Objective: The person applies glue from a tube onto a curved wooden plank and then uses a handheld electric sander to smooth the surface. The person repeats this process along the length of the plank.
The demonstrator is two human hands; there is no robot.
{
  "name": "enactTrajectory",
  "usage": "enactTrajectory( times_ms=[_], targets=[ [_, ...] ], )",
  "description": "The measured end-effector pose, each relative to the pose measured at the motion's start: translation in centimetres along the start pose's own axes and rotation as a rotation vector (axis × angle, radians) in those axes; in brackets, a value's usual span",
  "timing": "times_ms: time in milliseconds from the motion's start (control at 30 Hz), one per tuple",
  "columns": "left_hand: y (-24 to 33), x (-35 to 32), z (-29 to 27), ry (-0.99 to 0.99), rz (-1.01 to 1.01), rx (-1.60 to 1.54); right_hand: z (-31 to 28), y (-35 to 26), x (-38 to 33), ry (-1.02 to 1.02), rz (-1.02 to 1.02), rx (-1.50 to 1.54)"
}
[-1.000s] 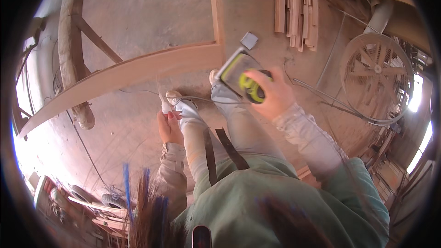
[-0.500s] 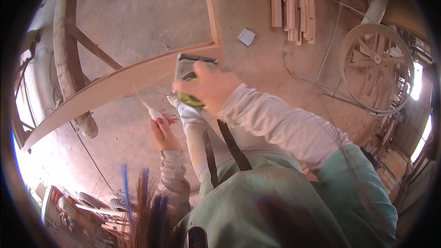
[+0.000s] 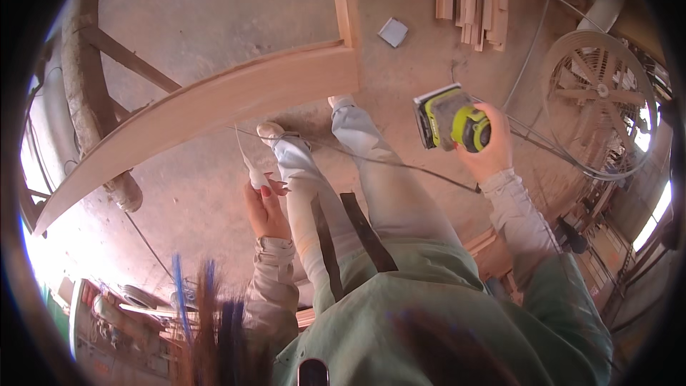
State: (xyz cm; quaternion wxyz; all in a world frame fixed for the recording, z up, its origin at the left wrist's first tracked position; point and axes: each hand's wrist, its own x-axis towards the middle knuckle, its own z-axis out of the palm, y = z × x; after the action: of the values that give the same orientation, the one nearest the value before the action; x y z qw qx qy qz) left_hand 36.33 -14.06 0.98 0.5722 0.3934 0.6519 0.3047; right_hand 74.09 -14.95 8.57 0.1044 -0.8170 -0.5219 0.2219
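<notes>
My right hand (image 3: 493, 144) grips a green and black power sander (image 3: 451, 118), held up in the air to the right of my legs. Its flat sanding pad is turned to the far left, apart from any wood. In my left hand (image 3: 267, 209) is a small white squeeze bottle with a long thin nozzle (image 3: 259, 177), its tip pointing away just short of the wooden piece. A long wooden board (image 3: 214, 96), tapering to the left and joined to an upright strip of wood (image 3: 345, 0), lies across in front of me.
A rough timber trestle (image 3: 82, 78) stands at the left under the board. A stack of wood strips (image 3: 473, 0), a small white square object (image 3: 393, 31) and a big round fan (image 3: 602, 93) are on the far right side. A cable (image 3: 386, 161) crosses my legs.
My right hand has lifted the sander off the board's right end and swung it to the right. My left hand, still holding the bottle, has barely moved.
</notes>
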Motion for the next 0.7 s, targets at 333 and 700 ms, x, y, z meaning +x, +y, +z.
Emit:
enactTrajectory(
  times_ms=[333,700],
  targets=[
    [1.0,0.1,1.5,-0.038,-0.03,0.378,2.5,1.5,-2.1,-0.038,0.055,0.017],
    [4.4,2.4,2.4,-0.065,0.106,0.571,2.9,1.0,-2.0,-0.062,0.026,0.047]
  ],
)
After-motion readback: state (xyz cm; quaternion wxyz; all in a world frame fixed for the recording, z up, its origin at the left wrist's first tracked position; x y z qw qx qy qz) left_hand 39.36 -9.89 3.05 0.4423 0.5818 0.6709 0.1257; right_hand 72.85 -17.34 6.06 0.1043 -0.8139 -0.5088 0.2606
